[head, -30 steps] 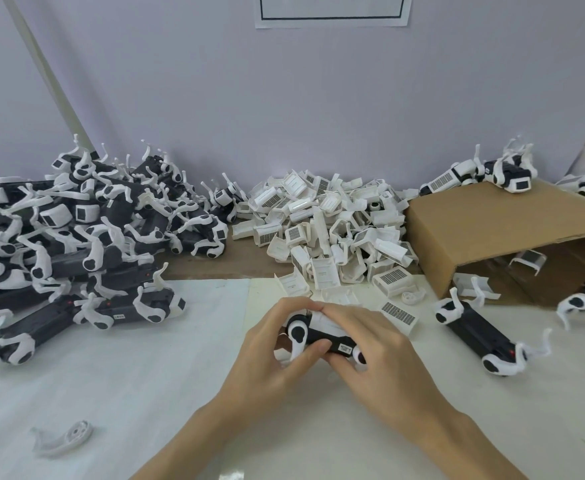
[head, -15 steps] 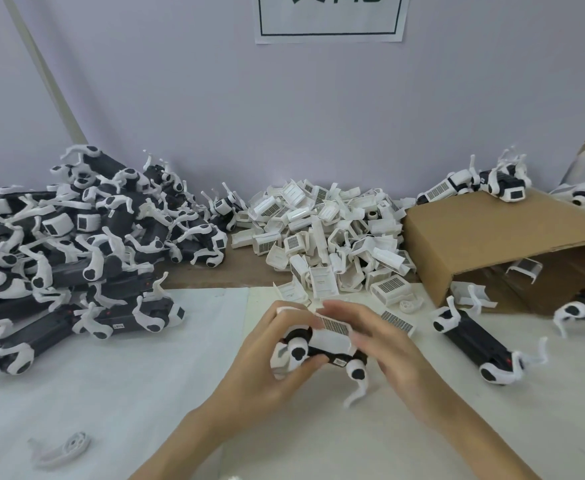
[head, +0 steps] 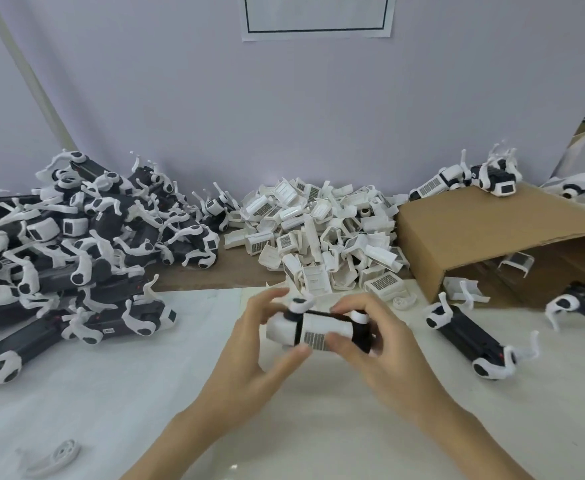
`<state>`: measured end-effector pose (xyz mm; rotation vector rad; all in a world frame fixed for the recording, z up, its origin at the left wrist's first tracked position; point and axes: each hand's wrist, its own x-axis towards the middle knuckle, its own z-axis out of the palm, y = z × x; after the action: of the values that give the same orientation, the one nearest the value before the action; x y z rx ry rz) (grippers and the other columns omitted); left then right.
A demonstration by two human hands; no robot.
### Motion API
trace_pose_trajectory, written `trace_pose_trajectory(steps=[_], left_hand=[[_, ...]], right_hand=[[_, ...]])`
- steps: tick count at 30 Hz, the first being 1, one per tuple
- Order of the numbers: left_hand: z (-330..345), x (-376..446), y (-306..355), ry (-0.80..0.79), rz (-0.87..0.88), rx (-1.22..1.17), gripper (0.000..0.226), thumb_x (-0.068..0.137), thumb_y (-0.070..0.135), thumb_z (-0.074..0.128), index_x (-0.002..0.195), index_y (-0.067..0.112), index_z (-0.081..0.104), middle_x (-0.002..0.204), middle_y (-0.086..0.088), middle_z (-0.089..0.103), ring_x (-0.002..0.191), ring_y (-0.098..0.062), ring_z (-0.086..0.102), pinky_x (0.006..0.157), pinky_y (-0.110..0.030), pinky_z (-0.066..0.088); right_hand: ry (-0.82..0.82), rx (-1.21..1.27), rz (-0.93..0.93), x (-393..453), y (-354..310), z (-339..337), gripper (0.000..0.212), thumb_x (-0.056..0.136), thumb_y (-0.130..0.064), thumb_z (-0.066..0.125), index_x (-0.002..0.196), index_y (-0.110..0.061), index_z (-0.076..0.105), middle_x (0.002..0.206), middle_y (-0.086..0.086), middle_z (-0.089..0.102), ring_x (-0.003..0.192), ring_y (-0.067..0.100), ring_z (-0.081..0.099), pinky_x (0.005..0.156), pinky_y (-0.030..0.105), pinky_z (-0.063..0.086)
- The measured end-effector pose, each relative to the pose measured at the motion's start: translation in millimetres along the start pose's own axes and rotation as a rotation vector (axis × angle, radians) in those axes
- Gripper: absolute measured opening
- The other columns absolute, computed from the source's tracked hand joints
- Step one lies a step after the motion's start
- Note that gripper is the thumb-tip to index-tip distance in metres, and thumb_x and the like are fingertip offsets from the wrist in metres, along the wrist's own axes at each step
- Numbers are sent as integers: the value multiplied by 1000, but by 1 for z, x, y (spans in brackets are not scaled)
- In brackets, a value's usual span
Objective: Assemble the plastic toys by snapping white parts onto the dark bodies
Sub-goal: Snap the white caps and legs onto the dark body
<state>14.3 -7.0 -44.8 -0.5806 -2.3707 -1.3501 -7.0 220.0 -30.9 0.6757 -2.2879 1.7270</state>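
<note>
Centre frame: my left hand (head: 249, 344) and right hand (head: 374, 344) both pinch the dark plastic toy body (head: 322, 329), lifted off the tabletop (head: 111, 393). White barcoded cover (head: 318, 332) faces me, likely so thumbs can press it home.

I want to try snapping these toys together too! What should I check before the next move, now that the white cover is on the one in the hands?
1. Both hands holding the toy: left hand and right hand grip it. Ok.
2. White barcode cover sits on the dark toy body: ok.
3. Cover fully clicked in: cannot tell.
4. More white covers ready: pile behind. Ok.
5. Next unfinished body nearby: one lies to the right. Ok.
6. Finished pile on the left to drop it on: ok.
</note>
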Motion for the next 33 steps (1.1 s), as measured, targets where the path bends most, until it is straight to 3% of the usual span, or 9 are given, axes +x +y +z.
trace_pose_trajectory(steps=[3, 5, 8, 12, 16, 21, 27, 30, 33], left_hand=[[1, 1, 0, -36, -110, -41, 48, 96, 60, 64, 138, 38, 55, 132, 14, 67, 127, -18, 61, 108, -47, 48], [0, 1, -1, -83, -118, -91, 43, 99, 53, 67, 137, 37, 55, 132, 15, 67, 127, -16, 62, 108, -36, 48], [3, -1, -1, -129, -137, -155, 42, 102, 36, 67, 140, 33, 49, 129, 15, 68, 123, -15, 65, 102, -26, 49], [8, -1, 0, -84, -77, -96, 35, 103, 24, 62, 137, 27, 54, 125, 18, 65, 119, -15, 64, 97, -23, 49], [3, 3, 2, -24, -55, -132, 28, 102, 23, 64, 129, 25, 61, 116, 11, 69, 112, -19, 66, 93, -18, 47], [4, 2, 3, -46, -35, -127, 25, 103, 22, 64, 127, 28, 63, 121, 12, 69, 117, -17, 66, 95, -17, 47], [3, 2, 2, -54, -25, -128, 24, 102, 20, 65, 126, 26, 65, 124, 12, 71, 121, -17, 67, 98, -22, 49], [1, 5, 2, -37, -47, -143, 22, 103, 28, 65, 125, 29, 67, 118, 7, 73, 113, -23, 69, 93, -28, 52], [-4, 5, 0, -117, -99, -138, 32, 100, 43, 68, 131, 35, 63, 123, 8, 71, 118, -22, 67, 98, -29, 52]], right_hand=[[-25, -207, -191, -4, 6, 4, 27, 92, -29, 76, 115, -27, 62, 114, -12, 62, 109, 14, 62, 85, 14, 45], [-88, -250, -183, -5, 9, 1, 29, 97, -27, 72, 123, -29, 60, 119, -14, 61, 114, 11, 61, 90, 11, 44], [-189, -236, -54, -6, 13, -1, 35, 101, -26, 68, 133, -36, 58, 122, -17, 63, 116, 10, 62, 92, 16, 47], [-137, -209, -49, -6, 10, 4, 31, 101, -19, 68, 127, -35, 63, 120, -18, 67, 119, 9, 63, 95, 22, 50], [-84, -196, -102, -4, 7, 9, 25, 100, -24, 65, 124, -30, 65, 118, -16, 67, 115, 12, 65, 93, 21, 49], [-174, -185, -1, -3, 10, 3, 54, 94, -24, 77, 140, -41, 54, 121, -21, 64, 118, 12, 62, 100, 28, 50], [-158, -151, -35, -4, 8, 7, 59, 91, -13, 79, 139, -43, 62, 119, -16, 66, 120, 12, 63, 100, 26, 50], [-128, -118, -7, -5, 8, 8, 61, 95, -18, 77, 144, -47, 55, 116, -17, 65, 119, 14, 62, 101, 24, 48], [-110, -55, 40, -6, 8, 11, 59, 96, -20, 75, 146, -42, 51, 116, -15, 65, 116, 16, 62, 99, 24, 49]])
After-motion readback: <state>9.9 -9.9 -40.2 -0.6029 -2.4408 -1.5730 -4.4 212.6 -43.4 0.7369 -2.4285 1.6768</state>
